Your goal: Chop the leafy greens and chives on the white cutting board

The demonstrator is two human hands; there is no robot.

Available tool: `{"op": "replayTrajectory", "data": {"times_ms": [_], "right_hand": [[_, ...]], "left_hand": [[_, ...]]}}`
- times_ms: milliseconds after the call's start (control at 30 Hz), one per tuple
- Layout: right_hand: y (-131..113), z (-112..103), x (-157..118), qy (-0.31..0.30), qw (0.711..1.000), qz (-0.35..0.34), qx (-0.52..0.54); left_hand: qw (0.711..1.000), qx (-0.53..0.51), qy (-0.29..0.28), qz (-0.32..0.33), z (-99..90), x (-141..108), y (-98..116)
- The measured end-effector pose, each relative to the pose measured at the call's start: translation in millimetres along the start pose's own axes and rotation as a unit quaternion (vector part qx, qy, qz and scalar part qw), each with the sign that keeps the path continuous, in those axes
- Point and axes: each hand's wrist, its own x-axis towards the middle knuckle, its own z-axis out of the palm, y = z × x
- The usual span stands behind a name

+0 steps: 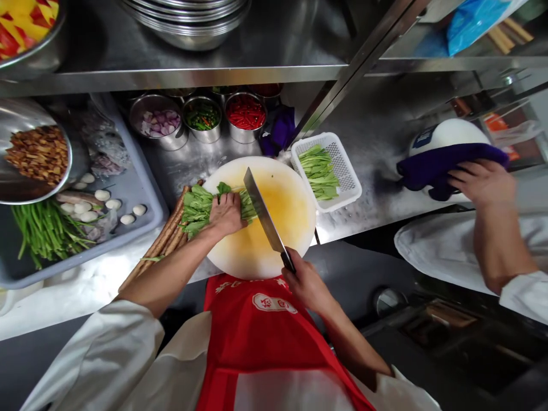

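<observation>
My left hand (226, 214) presses down with curled fingers on a bunch of leafy greens (196, 208). The greens lie at the left of a round white cutting board (295, 251), whose middle is stained yellow. In my right hand (306, 282) is the black handle of a cleaver (266, 216). Its blade slants over the board, close to the stem ends beside my left hand; whether it touches them I cannot tell. A white plastic basket (353, 197) at the board's right holds cut green stems (317, 171). Long brown roots (169, 228) lie left of the board, partly under the leaves.
A grey tray (152, 188) with eggs, green stalks and a steel bowl stands left. Steel cups of shallots (160, 123), green chillies (203, 116) and red chillies (245, 112) sit below a shelf (278, 74). At right, another person's hand (486, 180) touches a purple cloth (454, 162).
</observation>
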Motion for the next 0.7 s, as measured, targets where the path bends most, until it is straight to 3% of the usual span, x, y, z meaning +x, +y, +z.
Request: {"op": "replayTrajectory", "data": {"times_ms": [133,267,467,600,700], "right_hand": [[-13,-9,0,-0.013,0.998,0.019,-0.056],[-23,-8,33,-0.022,0.994,0.019,-0.109],[-4,19,82,-0.01,0.991,0.001,-0.136],[8,32,92,0.0,0.991,-0.021,-0.134],[13,29,95,0.016,0.992,-0.044,-0.114]], "left_hand": [[1.0,-0.017,-0.012,0.002,-1.1,-1,0],[0.999,-0.029,-0.02,-0.012,2.0,1,1],[1.0,-0.024,0.007,-0.018,6.8,4,3],[1.0,-0.01,-0.016,-0.021,2.6,5,5],[1.0,0.009,-0.021,-0.015,-0.5,1,7]]}}
